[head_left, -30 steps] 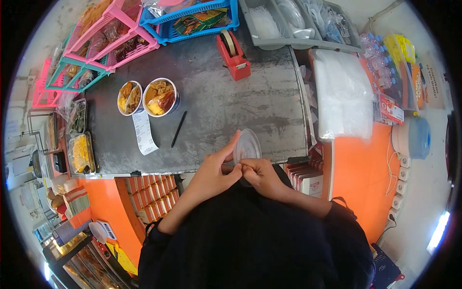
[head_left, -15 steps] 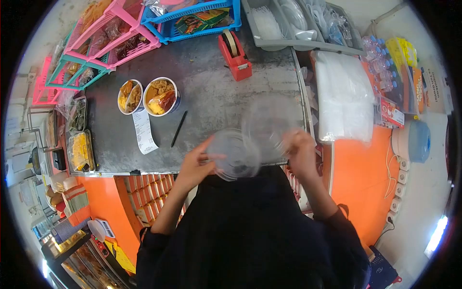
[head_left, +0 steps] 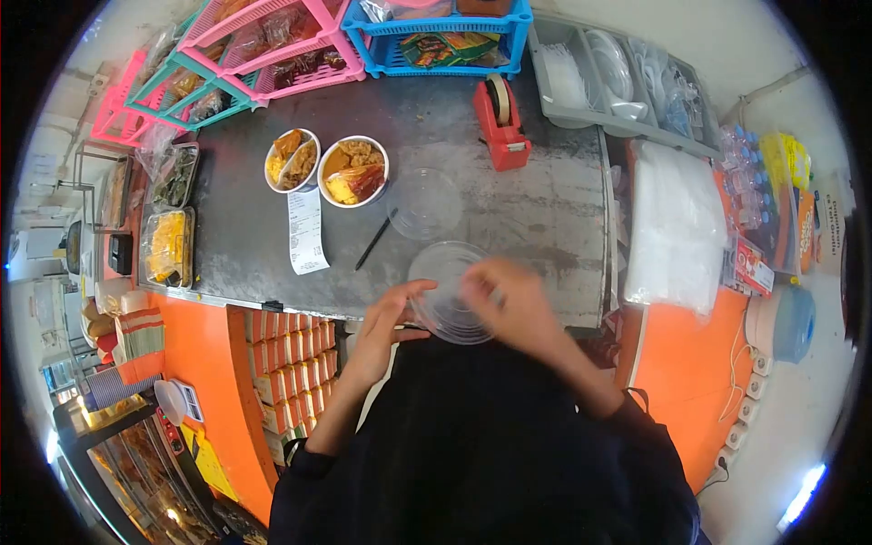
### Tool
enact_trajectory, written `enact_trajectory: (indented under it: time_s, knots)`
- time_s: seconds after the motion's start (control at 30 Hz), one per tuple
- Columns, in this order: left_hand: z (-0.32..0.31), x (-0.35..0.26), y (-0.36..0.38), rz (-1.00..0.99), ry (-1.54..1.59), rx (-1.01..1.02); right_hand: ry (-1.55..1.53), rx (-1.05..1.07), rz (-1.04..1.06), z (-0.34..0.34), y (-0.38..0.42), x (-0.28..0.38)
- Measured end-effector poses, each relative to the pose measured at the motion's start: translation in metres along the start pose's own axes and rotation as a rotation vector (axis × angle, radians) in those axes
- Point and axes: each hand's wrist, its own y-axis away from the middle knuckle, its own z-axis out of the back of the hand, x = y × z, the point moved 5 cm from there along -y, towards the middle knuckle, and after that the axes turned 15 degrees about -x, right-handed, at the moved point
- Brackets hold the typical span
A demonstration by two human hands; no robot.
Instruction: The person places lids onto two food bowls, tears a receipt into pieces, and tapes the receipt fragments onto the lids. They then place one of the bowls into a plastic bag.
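Near lid [head_left: 445,295] and far lid [head_left: 424,204], thin clear plastic, smooth and glossy; table [head_left: 545,209], dark top, matt, scuffed and streaked with pale wear. Left side: cups [head_left: 386,174], smooth white rims; receipt [head_left: 308,238], thin white paper; pen [head_left: 375,240], black, smooth. Far and right: dispenser [head_left: 501,132], glossy red plastic; blue rack [head_left: 436,69] and tray [head_left: 572,116], moulded plastic, the latter grey; bags [head_left: 672,227], shiny translucent plastic film; right panel [head_left: 686,350], smooth orange; near garment [head_left: 472,436], matt black cloth.

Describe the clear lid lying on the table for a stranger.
On the dark tabletop, find the red tape dispenser. Below-left of it in view lies a clear round lid; unlike the lid at the left hand, no fingers touch it.
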Motion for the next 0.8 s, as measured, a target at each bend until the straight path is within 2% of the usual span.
enact_trajectory:
  time_s: [0.07, 0.1, 0.2, 0.27, 0.3, 0.37, 0.47, 0.63, 0.8]
  knots:
    - [-0.011, 0.001, 0.004, -0.013, -0.007, 0.094, -0.031, 0.198, -0.039, -0.016, 0.017, 0.031]
    - [-0.017, 0.000, 0.007, -0.037, -0.019, 0.178, -0.024, 0.198, -0.044, -0.019, 0.020, 0.031]
    - [-0.025, -0.008, 0.011, -0.046, -0.107, 0.188, 0.047, 0.094, -0.013, -0.015, 0.026, 0.031]
    - [-0.031, -0.018, 0.010, -0.076, -0.132, 0.227, -0.163, 0.044, -0.291, -0.006, 0.028, 0.027]
    - [-0.035, -0.022, 0.011, -0.108, -0.162, 0.263, -0.156, 0.041, -0.292, 0.000, 0.028, 0.029]
    - [-0.044, -0.025, 0.015, -0.082, -0.127, 0.288, -0.404, 0.162, -0.631, 0.003, 0.036, 0.023]
    - [-0.050, -0.023, 0.019, -0.067, -0.139, 0.329, -0.515, 0.212, -0.756, 0.014, 0.044, 0.020]
    - [-0.061, -0.037, 0.025, -0.164, -0.314, 0.379, -0.534, 0.261, -0.807, 0.029, 0.048, 0.024]
    - [-0.071, -0.038, 0.023, -0.080, -0.314, 0.481, -0.541, 0.298, -0.754, 0.035, 0.047, 0.024]
